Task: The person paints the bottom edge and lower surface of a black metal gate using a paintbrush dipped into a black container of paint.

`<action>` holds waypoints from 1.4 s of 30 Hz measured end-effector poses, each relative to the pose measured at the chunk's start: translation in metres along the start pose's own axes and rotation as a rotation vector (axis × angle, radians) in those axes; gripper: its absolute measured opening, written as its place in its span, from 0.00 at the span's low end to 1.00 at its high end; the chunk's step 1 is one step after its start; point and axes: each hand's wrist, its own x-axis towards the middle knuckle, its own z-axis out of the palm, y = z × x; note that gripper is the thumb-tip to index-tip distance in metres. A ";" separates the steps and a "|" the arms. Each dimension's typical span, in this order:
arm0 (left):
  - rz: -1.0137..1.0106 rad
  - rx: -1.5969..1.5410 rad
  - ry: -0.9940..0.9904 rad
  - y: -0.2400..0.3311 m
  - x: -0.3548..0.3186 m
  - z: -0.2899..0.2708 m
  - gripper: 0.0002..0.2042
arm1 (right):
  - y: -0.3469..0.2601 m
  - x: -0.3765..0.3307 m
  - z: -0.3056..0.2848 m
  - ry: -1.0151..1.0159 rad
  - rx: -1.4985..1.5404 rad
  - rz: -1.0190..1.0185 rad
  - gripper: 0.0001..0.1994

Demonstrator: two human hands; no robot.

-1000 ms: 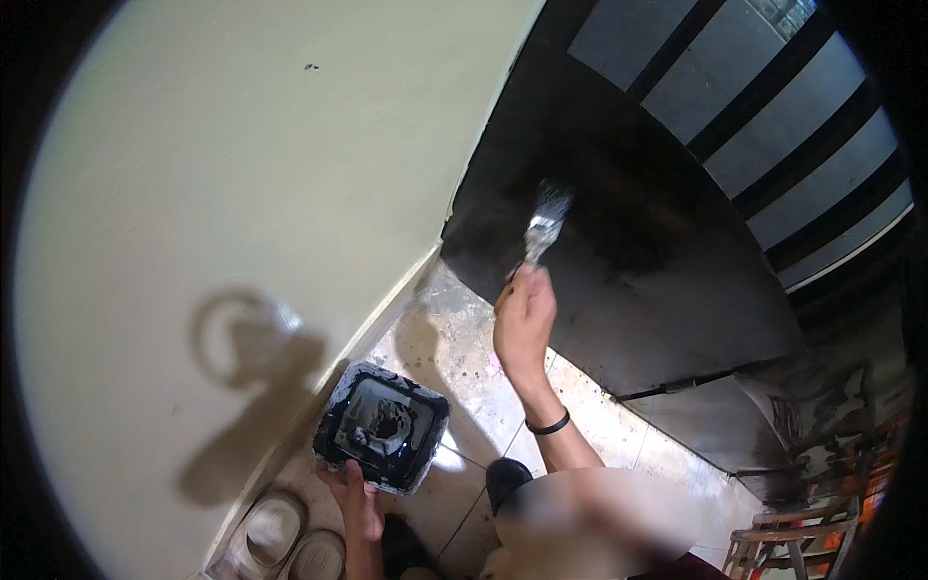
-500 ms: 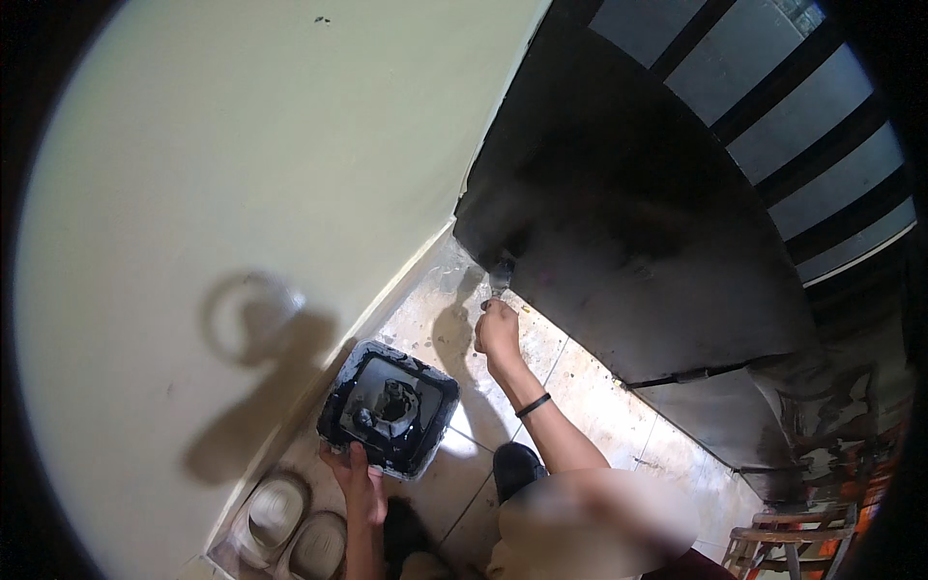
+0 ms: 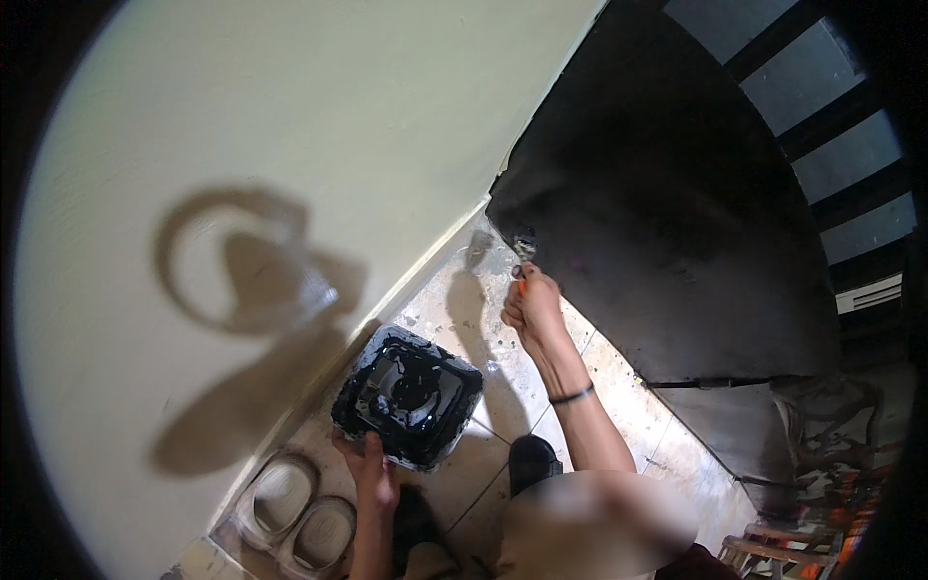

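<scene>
My right hand is closed around the orange handle of a paintbrush. The brush's dark bristles are at the lower edge of a black-painted panel, close to the corner with the pale wall; whether they touch it I cannot tell. With my left hand I grip the near edge of a square plastic paint tub, thumb over the rim. Wet black paint coats its inside, and grey smears cover its rim. The tub is tilted, near the foot of the wall.
A cream wall rises on the left, with shadows across it. A pair of pale shoes stands by its base. Tiled floor is spotted with paint. A wooden stool is at the lower right, and dark bars at the upper right.
The whole view has shifted, with the wall corner now farther right. The tub's tilt has changed and its black paint has spread differently inside. The brush remains near the panel's lower edge.
</scene>
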 end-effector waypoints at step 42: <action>-0.009 0.010 -0.044 -0.006 0.001 0.001 0.40 | 0.027 0.076 -0.014 0.096 0.018 0.114 0.13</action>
